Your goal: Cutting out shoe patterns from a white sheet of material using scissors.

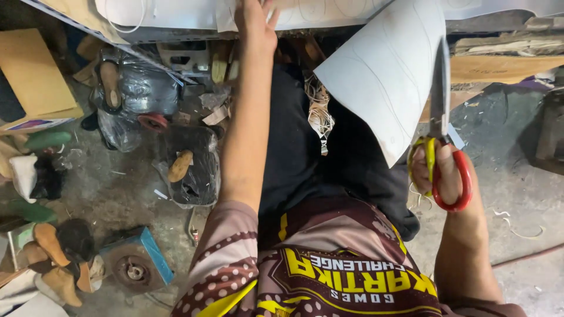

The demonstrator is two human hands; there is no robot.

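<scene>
While the left hand (254,23) presses flat white sheet (385,70), the right hand (437,173) grips red-handled scissors (442,129).

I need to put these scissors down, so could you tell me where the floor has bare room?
Bare concrete lies right of the right hand holding the scissors, toward the dark block. A smaller patch sits between the blue box and black bag. The left side, around the shoe lasts, is crowded.
</scene>
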